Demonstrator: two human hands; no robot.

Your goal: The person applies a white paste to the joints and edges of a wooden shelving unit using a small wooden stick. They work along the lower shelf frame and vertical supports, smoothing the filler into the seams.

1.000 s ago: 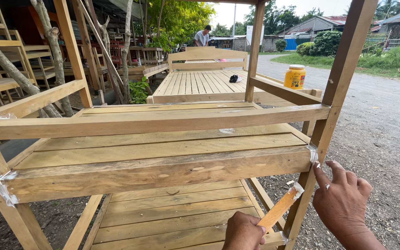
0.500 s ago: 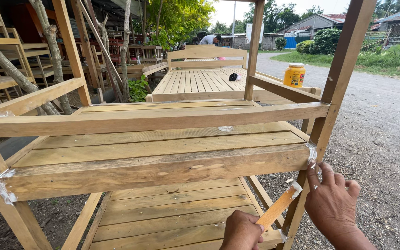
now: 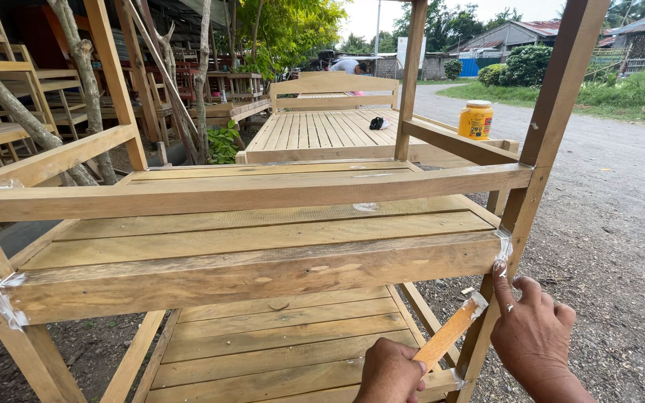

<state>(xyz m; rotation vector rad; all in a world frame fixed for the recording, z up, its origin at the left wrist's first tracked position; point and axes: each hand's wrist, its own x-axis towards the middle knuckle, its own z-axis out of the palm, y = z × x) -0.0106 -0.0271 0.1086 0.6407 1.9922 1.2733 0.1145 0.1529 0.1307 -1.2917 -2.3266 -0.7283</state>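
Fingers (image 3: 499, 277) of right hand (image 3: 535, 336) spread, index tip at rack post joint; left hand (image 3: 391, 371) closed on a wood strip.

Wooden rack (image 3: 248, 261): glue squeeze-out at post (image 3: 520, 205) and front rail (image 3: 263, 272). Wood strip (image 3: 449, 332) angled, its glue-coated end near post. Judgement: glue being smoothed at joint; strip needs steady contact.

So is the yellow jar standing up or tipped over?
Standing up. The yellow jar sits upright on the wooden platform, its white lid on top.
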